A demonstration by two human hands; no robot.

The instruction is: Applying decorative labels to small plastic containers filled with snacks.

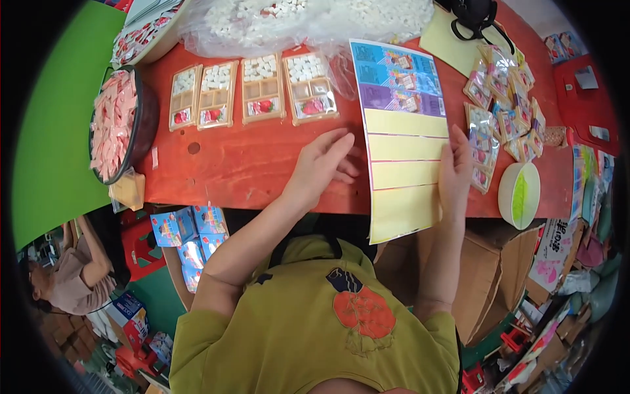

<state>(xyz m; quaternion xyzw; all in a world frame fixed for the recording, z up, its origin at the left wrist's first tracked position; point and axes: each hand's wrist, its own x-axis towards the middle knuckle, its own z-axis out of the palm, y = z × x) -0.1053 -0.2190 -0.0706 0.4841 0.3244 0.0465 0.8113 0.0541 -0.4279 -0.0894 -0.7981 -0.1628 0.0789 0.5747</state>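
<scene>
My right hand (456, 172) grips the right edge of a label sheet (405, 177), thumb in front and fingers partly hidden behind. Printed blue and purple labels fill the sheet's upper part; pale yellow backing strips show below. Apart from the sheet's left edge, my left hand (320, 165) hovers over the red table, fingers loosely spread and holding nothing. Beyond it stand several clear compartment trays in a row, among them a left tray (185, 98) and a right tray (310, 88). Each holds small white pieces at the far end and a strawberry-printed packet at the near end.
A dark tub (139, 128) of pink packets stands at the left. Clear plastic bags (302, 26) of white pieces lie at the back. Filled trays (502, 98) are heaped at the right, near a pale bowl (533, 196). A cardboard box (472, 282) sits below the table; a person (85, 269) is at the far left.
</scene>
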